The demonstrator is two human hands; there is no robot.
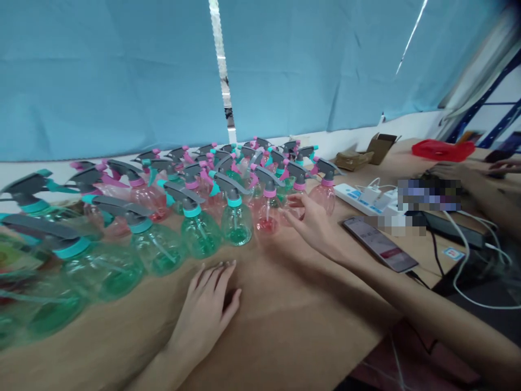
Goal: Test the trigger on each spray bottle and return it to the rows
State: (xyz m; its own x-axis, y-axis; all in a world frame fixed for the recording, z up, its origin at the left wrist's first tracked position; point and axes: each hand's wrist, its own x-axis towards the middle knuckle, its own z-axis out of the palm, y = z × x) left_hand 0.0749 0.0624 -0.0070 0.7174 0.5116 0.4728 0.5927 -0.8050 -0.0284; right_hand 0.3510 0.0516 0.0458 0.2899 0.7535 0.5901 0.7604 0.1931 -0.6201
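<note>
**Tan table (285, 326) in front of you**

Left and far side: green spray bottles (199, 233) and pink spray bottles (321, 198) stand packed together, gray trigger heads on. To your right: smartphone (380, 244) lying flat, screen lit, just beside a white power strip (362, 198) with chargers plugged in. Past the phone: dark power strip (451, 228), white cable (462, 271), small blue-and-white label (453, 253). Far end: brown pouch (353, 160), cardboard box (380, 147), red plastic item (443, 150).

Smartphone (380, 244), white power strip (345, 193), cardboard box (380, 147), red plastic object (443, 150), blue curtain (114, 76)
</note>
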